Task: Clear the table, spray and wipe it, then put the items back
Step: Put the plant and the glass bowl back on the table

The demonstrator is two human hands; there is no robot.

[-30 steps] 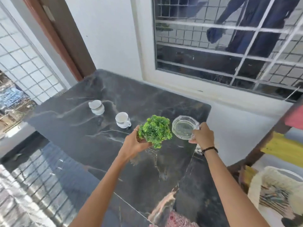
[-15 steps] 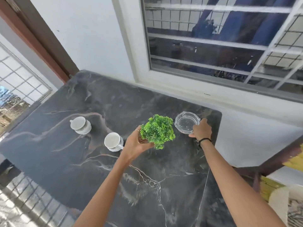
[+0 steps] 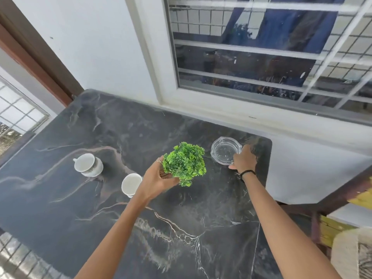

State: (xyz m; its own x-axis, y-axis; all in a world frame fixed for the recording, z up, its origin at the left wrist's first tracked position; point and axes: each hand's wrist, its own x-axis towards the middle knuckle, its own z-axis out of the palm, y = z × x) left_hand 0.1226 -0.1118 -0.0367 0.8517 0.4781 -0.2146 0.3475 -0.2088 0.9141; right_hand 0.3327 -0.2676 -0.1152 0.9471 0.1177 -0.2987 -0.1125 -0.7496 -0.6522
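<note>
A small green potted plant (image 3: 185, 163) is held by its pot in my left hand (image 3: 156, 179), over the middle of the dark marble table (image 3: 181, 228); the leaves hide most of the pot. My right hand (image 3: 243, 159) grips the near right rim of a clear glass ashtray (image 3: 224, 151), which is at the table's far right corner. Two white cups stand on the table: one cup (image 3: 88, 165) at the left, a second cup (image 3: 130, 184) just left of my left wrist.
A white wall and a barred window (image 3: 261, 57) run along the table's far edge. A brown door frame (image 3: 30, 57) stands at the far left. A wooden chair with a woven cushion (image 3: 352, 254) sits close to the table's right side.
The view has tilted down and nearer to the table. Both hands have kept their holds, and the ashtray has come lower, down to the table's far right corner.
</note>
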